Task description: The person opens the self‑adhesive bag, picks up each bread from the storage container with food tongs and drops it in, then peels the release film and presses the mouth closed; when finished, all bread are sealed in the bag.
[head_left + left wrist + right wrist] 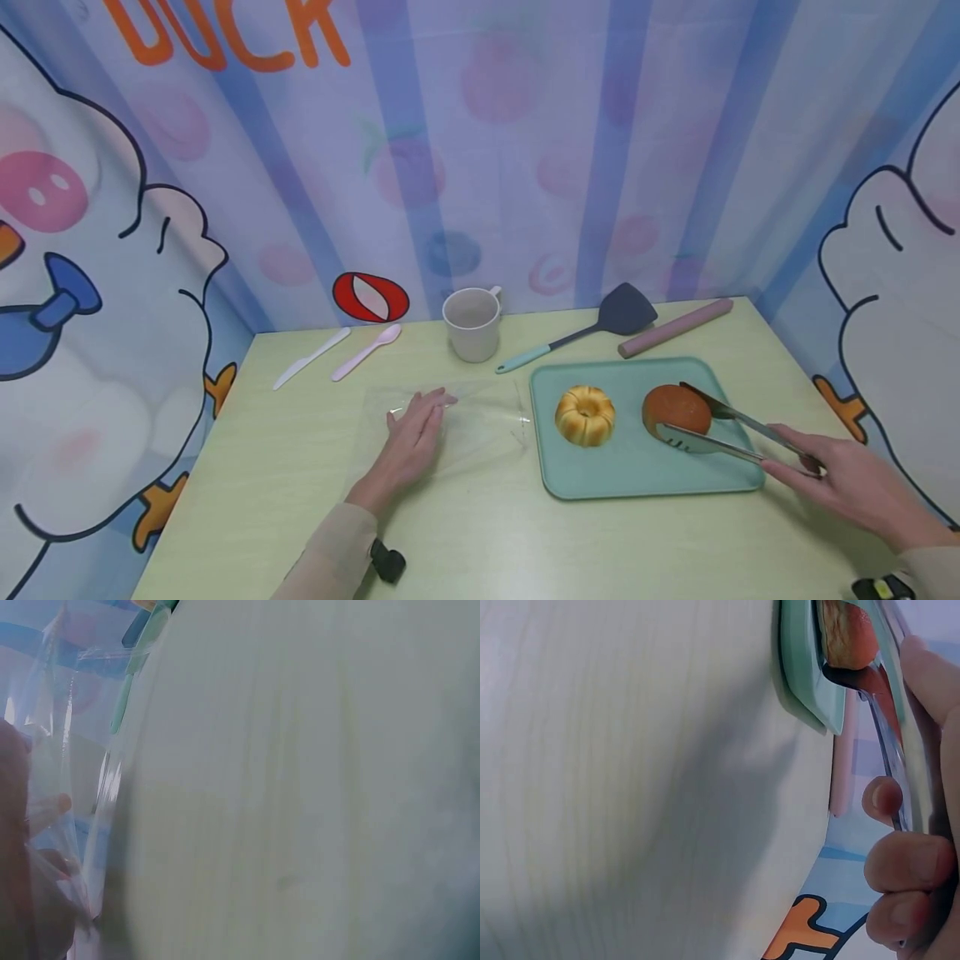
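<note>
In the head view my left hand (411,433) lies over a clear plastic bag (480,425), left of the tray. The left wrist view has the bag's film (82,750) raised around curled fingertips (60,802). My right hand (855,479) grips metal tongs (772,433) by the handles. The tongs' two ends are at either side of a round brown bun (671,407) on the right of a green tray (637,479). Beside the bun sits a golden ring-shaped bread (585,415). Thumb and curled fingers wrap the tongs in the right wrist view.
A light mug (472,325) stands at the table's back edge. To its left lie a white plastic knife (311,358) and pink spoon (367,352). To its right are a spatula (577,333) and a pinkish rod (675,328). Printed curtains hang behind.
</note>
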The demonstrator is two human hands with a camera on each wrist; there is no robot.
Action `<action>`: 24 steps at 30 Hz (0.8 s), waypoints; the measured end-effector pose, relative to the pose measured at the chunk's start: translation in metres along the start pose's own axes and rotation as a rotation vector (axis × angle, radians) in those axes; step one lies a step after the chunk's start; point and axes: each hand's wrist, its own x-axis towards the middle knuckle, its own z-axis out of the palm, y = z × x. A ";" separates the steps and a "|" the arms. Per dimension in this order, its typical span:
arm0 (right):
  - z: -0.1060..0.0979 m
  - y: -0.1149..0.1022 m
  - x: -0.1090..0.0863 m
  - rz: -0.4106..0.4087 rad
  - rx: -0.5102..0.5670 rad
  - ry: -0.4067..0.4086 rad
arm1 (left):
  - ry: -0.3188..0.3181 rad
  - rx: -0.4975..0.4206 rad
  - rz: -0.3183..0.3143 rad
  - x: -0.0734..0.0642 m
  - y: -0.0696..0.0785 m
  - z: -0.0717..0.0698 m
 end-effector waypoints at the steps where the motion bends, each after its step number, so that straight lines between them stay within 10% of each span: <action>1: 0.000 0.000 0.000 0.003 -0.002 -0.009 | -0.001 -0.001 -0.001 0.000 0.000 0.000; 24: -0.014 -0.030 0.020 -0.151 0.002 0.163 | -0.020 0.003 -0.012 -0.001 0.003 0.000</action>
